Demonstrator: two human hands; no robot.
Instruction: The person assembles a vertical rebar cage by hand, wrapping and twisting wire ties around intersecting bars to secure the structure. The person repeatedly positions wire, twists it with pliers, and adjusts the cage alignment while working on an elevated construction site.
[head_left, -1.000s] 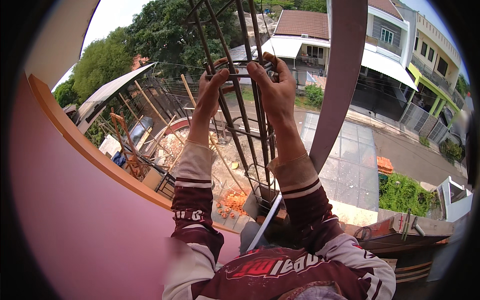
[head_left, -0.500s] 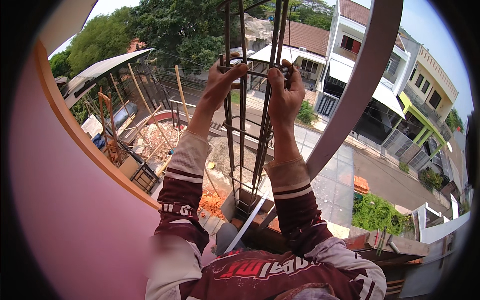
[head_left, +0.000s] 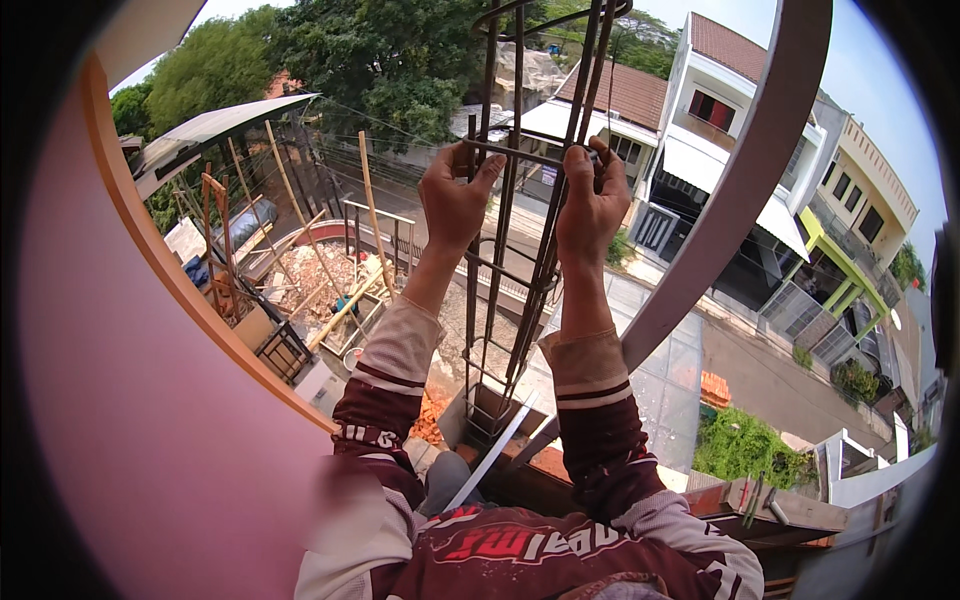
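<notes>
A tall, narrow rebar cage (head_left: 497, 230) of dark steel bars stands upright before me, with square stirrups around it at intervals. My left hand (head_left: 456, 200) is closed at the left corner of one stirrup (head_left: 520, 153), its thumb pointing up beside a vertical bar. At that stirrup's right corner, my right hand (head_left: 592, 205) is closed too, thumb pressed against the bars and fingers curled behind. Those right fingertips are partly hidden. A thin wire (head_left: 611, 85) rises above the right hand. Both arms are raised in maroon and cream sleeves.
A pink wall (head_left: 170, 400) with an orange edge fills the left side. A grey slanted beam (head_left: 740, 190) passes close by my right arm. The cage's foot stands in a box-like form (head_left: 455, 415). Far below lie a rubble heap (head_left: 315, 280), bamboo poles (head_left: 365, 190) and a street (head_left: 760, 375).
The view has shifted, so the cage appears farther right and lower. My left fingers have drawn back from around the vertical bars, and its thumb now points up. My right hand keeps its grip.
</notes>
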